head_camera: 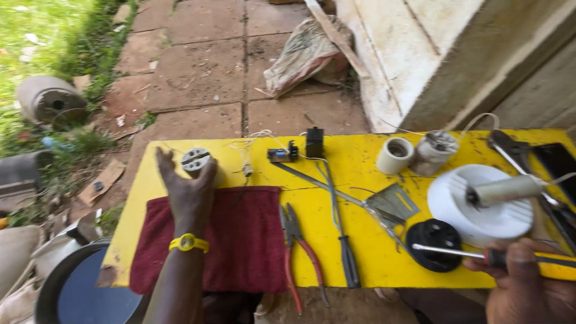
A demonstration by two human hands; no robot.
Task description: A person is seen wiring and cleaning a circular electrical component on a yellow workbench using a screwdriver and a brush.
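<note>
A yellow table (pixel 360 264) is seen from above, set on a paved brick floor (pixel 198 72) beside a whitewashed wall (pixel 414 54). A dark red cloth (pixel 240 240) is spread over the table's near left part. Towards the right, a white round ribbed housing (pixel 480 222) is laid flat, with a grey cylinder (pixel 507 189) resting across its top. A black disc (pixel 435 243) is placed just in front of that housing. Red-handled pliers (pixel 297 252) and a black-handled screwdriver (pixel 342 240) are laid side by side between cloth and disc.

The left hand (pixel 189 189) is stretched across the cloth to the table's far edge, its fingers curled loosely round a small grey round slotted part (pixel 196 159), which is touched and partly enclosed. A yellow watch (pixel 188 243) is worn on that wrist. The right hand (pixel 522 279) is closed around a yellow-and-black-handled screwdriver (pixel 480 256), whose tip is held over the black disc.
</note>
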